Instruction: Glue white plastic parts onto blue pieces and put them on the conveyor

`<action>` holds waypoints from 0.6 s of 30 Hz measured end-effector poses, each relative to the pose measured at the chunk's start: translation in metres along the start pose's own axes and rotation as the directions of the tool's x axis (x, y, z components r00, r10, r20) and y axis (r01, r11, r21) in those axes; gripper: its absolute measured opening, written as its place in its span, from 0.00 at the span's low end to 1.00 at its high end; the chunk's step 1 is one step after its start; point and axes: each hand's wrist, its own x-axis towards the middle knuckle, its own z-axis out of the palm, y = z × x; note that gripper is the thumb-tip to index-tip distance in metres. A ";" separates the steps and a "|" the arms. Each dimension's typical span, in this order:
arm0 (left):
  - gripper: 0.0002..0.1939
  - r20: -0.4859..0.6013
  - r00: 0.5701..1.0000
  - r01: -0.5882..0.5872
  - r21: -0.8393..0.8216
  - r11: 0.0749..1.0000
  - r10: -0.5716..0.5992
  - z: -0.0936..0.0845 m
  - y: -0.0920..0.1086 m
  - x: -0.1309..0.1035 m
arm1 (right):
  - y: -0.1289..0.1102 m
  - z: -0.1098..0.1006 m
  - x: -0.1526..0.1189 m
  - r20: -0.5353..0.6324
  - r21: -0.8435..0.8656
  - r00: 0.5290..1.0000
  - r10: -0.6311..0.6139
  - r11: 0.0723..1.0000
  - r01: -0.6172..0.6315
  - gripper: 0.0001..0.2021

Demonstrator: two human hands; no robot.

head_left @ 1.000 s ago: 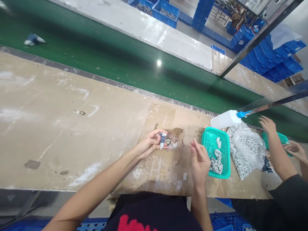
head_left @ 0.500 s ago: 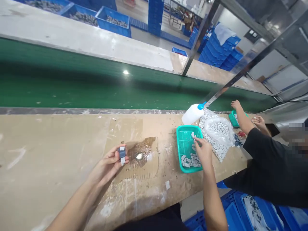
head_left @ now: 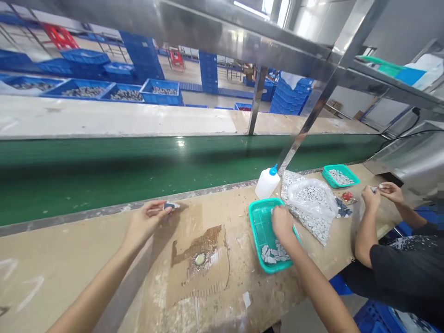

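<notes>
My left hand (head_left: 146, 222) reaches toward the far edge of the bench and pinches a small dark blue and white part (head_left: 170, 205) close to the green conveyor belt (head_left: 104, 171). My right hand (head_left: 282, 225) is down inside a teal basket (head_left: 258, 231) that holds several small white pieces (head_left: 274, 254); whether its fingers grip one is hidden. On a stained cardboard sheet (head_left: 197, 273) between my arms lies a small round metal lid (head_left: 200, 259).
A white squeeze bottle with a blue cap (head_left: 266, 182) lies by a clear bag of small parts (head_left: 310, 203). A co-worker's hands (head_left: 376, 194) work at the right beside a second teal basket (head_left: 340, 175). A slanted metal post (head_left: 312, 115) rises above. Blue crates stand behind.
My left hand has carried the small part from over the cardboard out toward the conveyor's edge. My right hand has dropped deeper into the teal basket. The view has tilted upward.
</notes>
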 end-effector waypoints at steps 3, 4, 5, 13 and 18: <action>0.15 -0.091 0.986 -0.106 0.294 0.950 0.138 0.001 0.024 0.047 | 0.000 -0.002 0.000 -0.004 0.033 0.999 -0.050 0.998 0.050 0.15; 0.14 -0.105 0.981 -0.119 0.328 0.937 0.161 0.003 0.032 0.058 | 0.000 -0.002 -0.001 -0.006 0.049 0.998 -0.069 0.996 0.069 0.15; 0.13 -0.116 0.978 -0.127 0.334 0.934 0.175 0.004 0.038 0.068 | 0.001 -0.001 -0.001 -0.008 0.066 0.996 -0.086 0.994 0.086 0.15; 0.14 -0.292 0.930 -0.115 0.341 0.933 0.221 0.016 0.021 0.089 | 0.020 0.000 -0.018 -0.060 0.287 0.976 -0.207 0.933 0.216 0.15; 0.22 -0.360 0.902 -0.149 0.256 0.955 0.237 0.013 -0.002 0.074 | 0.008 -0.017 -0.033 -0.201 0.750 0.950 -0.240 0.586 0.307 0.12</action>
